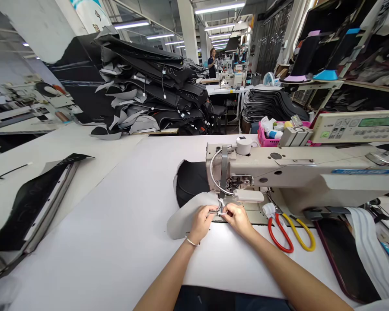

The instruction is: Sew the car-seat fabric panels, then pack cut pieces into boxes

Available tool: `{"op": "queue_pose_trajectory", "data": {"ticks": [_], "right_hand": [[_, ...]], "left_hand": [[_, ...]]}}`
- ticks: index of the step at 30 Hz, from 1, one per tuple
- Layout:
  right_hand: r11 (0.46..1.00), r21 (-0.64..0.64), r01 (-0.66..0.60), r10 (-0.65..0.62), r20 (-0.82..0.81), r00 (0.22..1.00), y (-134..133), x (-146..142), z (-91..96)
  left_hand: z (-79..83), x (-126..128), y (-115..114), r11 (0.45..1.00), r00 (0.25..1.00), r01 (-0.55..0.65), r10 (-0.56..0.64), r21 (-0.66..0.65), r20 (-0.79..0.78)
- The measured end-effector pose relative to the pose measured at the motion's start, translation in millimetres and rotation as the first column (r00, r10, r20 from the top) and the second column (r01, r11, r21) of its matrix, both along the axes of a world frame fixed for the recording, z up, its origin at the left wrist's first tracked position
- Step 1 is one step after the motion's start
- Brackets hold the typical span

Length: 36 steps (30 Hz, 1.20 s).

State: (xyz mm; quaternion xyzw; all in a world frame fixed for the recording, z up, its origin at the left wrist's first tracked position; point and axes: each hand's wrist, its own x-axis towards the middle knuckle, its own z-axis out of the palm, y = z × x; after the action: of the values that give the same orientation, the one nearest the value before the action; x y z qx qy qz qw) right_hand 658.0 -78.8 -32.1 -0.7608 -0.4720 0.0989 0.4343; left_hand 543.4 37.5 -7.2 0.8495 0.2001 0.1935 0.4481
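A grey and black fabric piece [188, 214] lies on the white table at the needle end of a sewing machine [272, 162]. My left hand [201, 222] is closed on the folded edge of this piece, just in front of the presser area. Close to it on the right, my right hand [238, 219] pinches the same edge, where a small whitish strip shows between the hands. The black part [192, 179] of the fabric reaches back to the left of the machine head. Exactly how the layers lie under the fingers is hidden.
Scissors with red and yellow handles [280, 233] lie right of my right hand. Beyond them are a phone [343, 259] and a white striped band [366, 237]. A pink basket [263, 139] stands behind the machine. Stacked black panels [155, 82] rise at the back left.
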Motion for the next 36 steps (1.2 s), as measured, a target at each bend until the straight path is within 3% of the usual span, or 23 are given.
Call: {"op": "queue_pose_trajectory", "data": {"ticks": [4,10,17,20,23,27,36], "right_hand": [[1.0,0.003,-0.004,0.004,0.011,1.0,0.4,1.8,-2.8],[1.0,-0.002,0.002,-0.002,0.04,0.999,0.1,2.8,-2.6],[0.995,-0.102,-0.022,0.015,-0.064,0.998,-6.5,4.1,6.1],[0.991,-0.129,-0.036,0.023,-0.106,0.994,-8.2,4.6,8.6],[0.99,-0.115,-0.076,0.074,-0.027,0.997,-9.0,4.0,8.3],[0.988,-0.115,-0.104,0.119,0.136,0.984,-10.7,1.3,7.8],[0.979,-0.196,-0.046,0.116,0.361,0.925,-2.5,1.0,5.0]], "left_hand": [[2.6,-0.2,-4.4,0.963,0.995,0.1,-0.103,0.25,-0.004],[-2.9,-0.7,-1.8,0.847,0.971,0.218,-0.237,0.484,-0.023],[-3.7,-3.2,-4.8,0.591,0.937,0.341,-0.278,0.731,-0.212],[-1.7,-4.1,-7.4,0.517,0.921,0.379,-0.295,0.768,-0.256],[-1.7,-4.5,-9.3,0.489,0.923,0.359,-0.313,0.795,-0.224],[-2.5,-4.6,-10.6,0.443,0.934,0.249,-0.344,0.861,-0.094],[-0.9,8.2,1.6,0.433,0.951,0.142,-0.31,0.89,-0.001]]}}
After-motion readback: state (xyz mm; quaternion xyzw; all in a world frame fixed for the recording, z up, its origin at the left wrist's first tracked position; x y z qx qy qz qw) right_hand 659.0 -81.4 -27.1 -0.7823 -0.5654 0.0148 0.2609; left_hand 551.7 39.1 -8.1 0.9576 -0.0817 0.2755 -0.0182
